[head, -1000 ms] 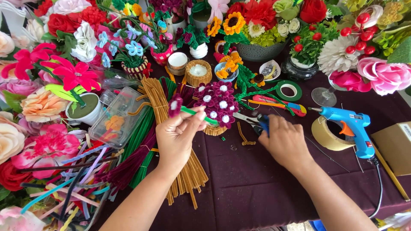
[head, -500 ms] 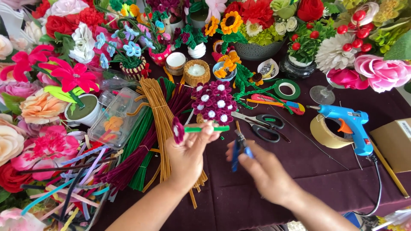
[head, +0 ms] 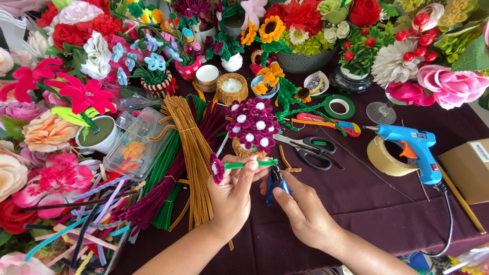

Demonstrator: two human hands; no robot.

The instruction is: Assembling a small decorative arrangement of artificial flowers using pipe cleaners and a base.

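Observation:
My left hand [head: 232,196] holds a small pipe-cleaner flower [head: 217,168] with a purple head and a green stem [head: 249,164] lying level. My right hand [head: 303,211] grips blue-handled pliers [head: 276,181], whose tip meets the right end of the green stem. Just beyond the hands stands a small woven pot of purple and white pipe-cleaner flowers [head: 253,124]. Black scissors [head: 308,147] lie to its right on the dark purple tablecloth [head: 356,203].
Bundles of brown, green and maroon pipe cleaners [head: 191,153] lie left of my hands. A blue glue gun [head: 415,150], a roll of tape [head: 384,158], a green tape roll [head: 340,107] and a cardboard box [head: 471,168] sit right. Artificial flowers ring the table [head: 61,91].
My right hand picked up the blue pliers from beside the scissors and brought them left to the end of the green stem. The left hand dropped slightly with the flower.

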